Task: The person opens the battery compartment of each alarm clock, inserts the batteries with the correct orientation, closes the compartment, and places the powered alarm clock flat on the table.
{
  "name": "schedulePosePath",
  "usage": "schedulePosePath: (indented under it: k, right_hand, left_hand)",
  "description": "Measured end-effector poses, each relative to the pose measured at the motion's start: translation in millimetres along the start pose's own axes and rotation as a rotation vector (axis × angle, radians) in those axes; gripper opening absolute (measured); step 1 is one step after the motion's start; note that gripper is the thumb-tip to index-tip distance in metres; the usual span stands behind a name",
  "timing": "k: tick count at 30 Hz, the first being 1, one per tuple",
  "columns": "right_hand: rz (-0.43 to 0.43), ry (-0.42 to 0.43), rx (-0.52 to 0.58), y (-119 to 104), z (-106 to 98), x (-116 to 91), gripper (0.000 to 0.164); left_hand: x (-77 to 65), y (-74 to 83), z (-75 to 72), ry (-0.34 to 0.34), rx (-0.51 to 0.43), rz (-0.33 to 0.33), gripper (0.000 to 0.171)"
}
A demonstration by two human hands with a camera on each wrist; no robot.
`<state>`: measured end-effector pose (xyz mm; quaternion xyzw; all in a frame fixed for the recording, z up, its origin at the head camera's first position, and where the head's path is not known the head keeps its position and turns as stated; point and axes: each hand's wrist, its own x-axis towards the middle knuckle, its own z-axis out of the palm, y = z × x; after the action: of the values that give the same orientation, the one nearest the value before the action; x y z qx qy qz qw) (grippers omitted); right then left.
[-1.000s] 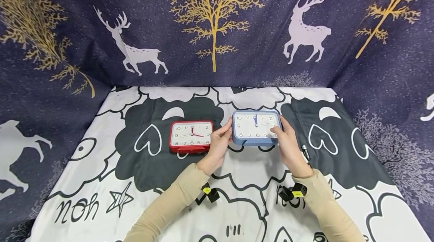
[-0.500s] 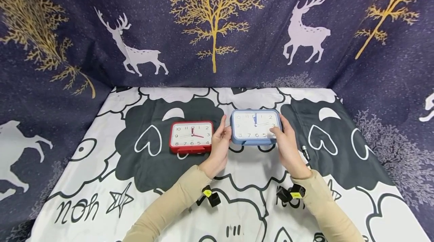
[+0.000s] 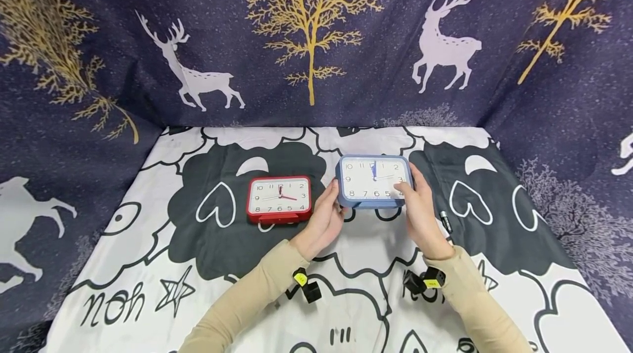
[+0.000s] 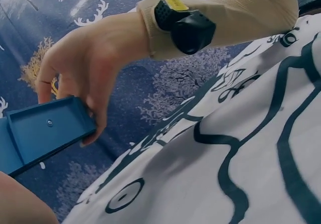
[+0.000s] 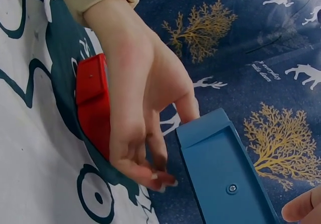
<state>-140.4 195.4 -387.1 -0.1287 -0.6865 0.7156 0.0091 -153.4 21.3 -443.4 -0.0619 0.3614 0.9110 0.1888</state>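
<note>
A blue alarm clock point(image 3: 374, 178) is held above the cloth, its white face turned up toward the head camera. My right hand point(image 3: 422, 213) grips its right end, the thumb lying over the face near the 3 and 4. At the other end, the thumb of my left hand point(image 3: 323, 221) rests on the edge. In the right wrist view, the left fingers curl beside the clock's back, slightly blurred; whether their tips touch it is unclear. A red alarm clock point(image 3: 279, 199) stands on the cloth just left of my left hand.
A patterned cloth point(image 3: 188, 303) covers the table. Beside my right wrist lies a small dark pen-like item point(image 3: 446, 222), partly hidden by the hand. A dark curtain point(image 3: 371, 105) printed with deer and trees closes off the back and sides.
The blue clock has risen slightly and tilted a little. My left hand's fingers spread and shifted half a second ago, then came back against its left edge. The red clock stays put.
</note>
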Motion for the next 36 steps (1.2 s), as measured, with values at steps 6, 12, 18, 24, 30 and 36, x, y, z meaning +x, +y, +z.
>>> schedulePosePath:
  k: [6, 12, 18, 24, 30, 36]
  right_hand:
    - [-0.004, 0.009, 0.018, -1, 1, 0, 0.069]
    - [-0.001, -0.007, 0.041, -2, 1, -2, 0.069]
    - [-0.009, -0.010, 0.051, -4, 1, -4, 0.069]
    - [0.014, -0.021, 0.061, -6, 2, -7, 0.069]
    - [0.054, -0.058, 0.136, -8, 4, -11, 0.069]
    - [0.082, -0.083, 0.164, -10, 7, -14, 0.069]
  left_hand:
    - [-3.1, -1.6, 2.6, -0.020, -0.060, -0.062, 0.048]
    - [-3.3, -0.1, 4.6, -0.048, -0.092, -0.083, 0.053]
    - [-2.8, 1.2, 1.5, -0.099, -0.141, -0.147, 0.056]
    - [-2.5, 3.6, -0.7, -0.170, -0.191, -0.181, 0.059]
    - [-4.4, 5.7, -0.5, -0.242, -0.232, -0.202, 0.062]
    - [-5.8, 4.2, 0.5, -0.294, -0.227, -0.210, 0.077]
